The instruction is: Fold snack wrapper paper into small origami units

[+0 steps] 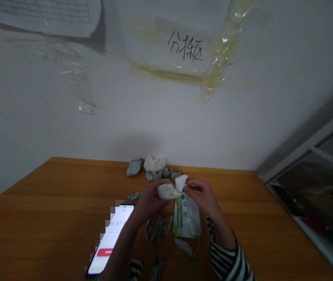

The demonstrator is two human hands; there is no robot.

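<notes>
Between my hands, above the middle of the table, is a crumpled white tissue (168, 191). My left hand (151, 198) has its fingers curled round the bulkier left part. The fingertips of my right hand (199, 192) pinch the tissue near a raised corner at its right. Just below lies a flat green-and-white printed packet (187, 219), partly covered by the tissue and my right hand. Several small green-printed wrappers (158, 229) lie below my left hand, and another small wrapper (184, 248) is in front of the packet.
Near the wall lie a green-printed wrapper (134, 167) and an opened white piece (154, 163). A phone (107, 242) with a lit timer screen rests left of my left forearm. The wooden table (46, 210) meets a white wall; a framed shelf (309, 187) stands at right.
</notes>
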